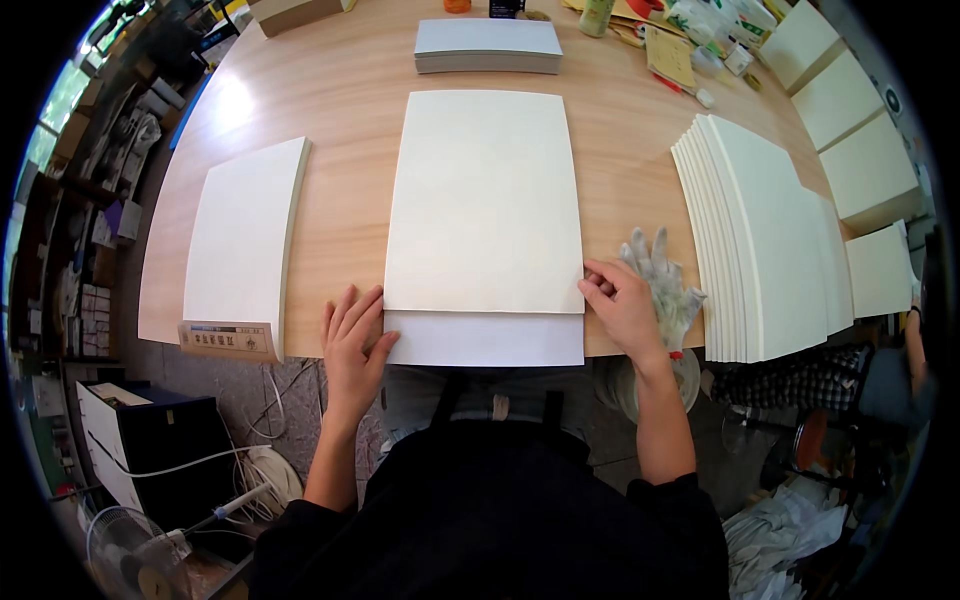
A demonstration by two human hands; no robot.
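Observation:
A large cream sheet lies in front of me. A white sheet shows from under its near edge and reaches the table's front edge. My left hand rests at the left side where the two sheets meet, fingers stretched out and thumb apart. On the other side, my right hand has its thumb and forefinger closed at the cream sheet's right edge. Whether those fingertips also touch anything beneath it cannot be seen. A grey-white work glove lies just beyond the right hand.
At left stands a cream stack with a brown printed strip at its near end. Fanned cream stacks fill the table's right side. Grey-sided boards are piled at the back. Clutter including a green bottle occupies the far right.

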